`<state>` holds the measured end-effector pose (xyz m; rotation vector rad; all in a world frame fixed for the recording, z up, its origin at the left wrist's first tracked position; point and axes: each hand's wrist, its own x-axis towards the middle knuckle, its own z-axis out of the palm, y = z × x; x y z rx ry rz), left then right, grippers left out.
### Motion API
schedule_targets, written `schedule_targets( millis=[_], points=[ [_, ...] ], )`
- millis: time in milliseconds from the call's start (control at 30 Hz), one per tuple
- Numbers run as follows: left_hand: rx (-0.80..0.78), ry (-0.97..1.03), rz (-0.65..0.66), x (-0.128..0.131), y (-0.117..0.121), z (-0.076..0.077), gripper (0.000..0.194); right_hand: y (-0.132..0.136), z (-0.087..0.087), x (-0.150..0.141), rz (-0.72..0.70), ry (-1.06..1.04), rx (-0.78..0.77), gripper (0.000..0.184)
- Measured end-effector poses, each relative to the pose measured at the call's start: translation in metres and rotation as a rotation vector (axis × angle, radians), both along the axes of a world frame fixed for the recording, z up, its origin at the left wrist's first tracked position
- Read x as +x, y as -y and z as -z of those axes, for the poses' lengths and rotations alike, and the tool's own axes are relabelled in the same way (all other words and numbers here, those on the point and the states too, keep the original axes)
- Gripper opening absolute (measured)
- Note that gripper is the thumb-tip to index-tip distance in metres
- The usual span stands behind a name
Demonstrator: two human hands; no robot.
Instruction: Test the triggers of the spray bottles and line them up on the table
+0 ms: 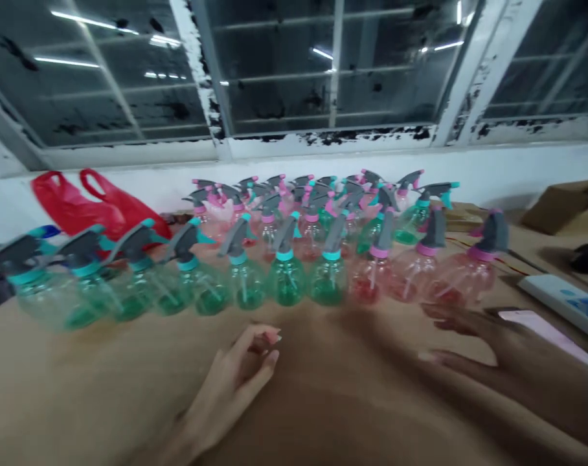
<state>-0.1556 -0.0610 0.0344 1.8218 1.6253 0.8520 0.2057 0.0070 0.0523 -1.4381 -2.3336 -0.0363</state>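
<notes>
Seven green spray bottles [287,279] and three pink spray bottles [366,283] stand in a row across the table [104,388], more sprayers [269,223] crowding toward its far edge. The left hand [230,375], loosely half-open, faces the green ones; the right hand [502,346], spread open, is near the pink ones.

Workshop, apparently: spray bottles [287,279], paint-worn window frames [194,52]

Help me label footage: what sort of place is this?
Probably a workshop or storeroom: rows of translucent green and pink plastic spray bottles on a brown tabletop, near a brown cardboard box.
</notes>
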Motion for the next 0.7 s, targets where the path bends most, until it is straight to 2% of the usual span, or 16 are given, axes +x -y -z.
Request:
schedule_targets(
  millis=[67, 167, 233, 267, 400, 500, 567, 633, 700],
  points=[
    [0.014, 0.042, -0.077, -0.023, 0.014, -0.001, 0.015, 0.005, -0.01, -0.043, -0.135, 0.025, -0.052, 0.05],
    [0.076, 0.091, -0.25, -0.06, 0.032, -0.002, 0.014, 0.013, -0.018, -0.107, -0.349, 0.011, -0.245, 0.048],
    [0.15, 0.108, -0.391, -0.09, 0.039, -0.004, 0.016, 0.016, -0.016, -0.145, -0.454, -0.024, -0.321, 0.047],
    [0.247, 0.144, -0.499, -0.106, 0.041, -0.005, 0.017, 0.017, -0.012, -0.162, -0.505, -0.056, -0.338, 0.045],
    [0.454, 0.168, -0.779, -0.181, 0.041, -0.011, 0.025, 0.025, 0.004, -0.221, -0.769, -0.086, -0.428, 0.037],
    [0.6, 0.122, -1.025, -0.237, 0.037, -0.016, 0.025, 0.037, 0.015, -0.252, -0.904, -0.129, -0.415, 0.032],
    [0.642, 0.084, -1.144, -0.267, 0.032, -0.018, 0.033, 0.047, 0.021, -0.264, -0.958, -0.16, -0.395, 0.03],
    [0.631, 0.047, -1.184, -0.289, 0.025, -0.019, 0.031, 0.055, 0.025, -0.269, -0.996, -0.178, -0.377, 0.03],
    [0.612, 0.026, -1.154, -0.303, 0.015, -0.018, 0.032, 0.061, 0.028, -0.27, -1.013, -0.189, -0.364, 0.031]
  ],
)
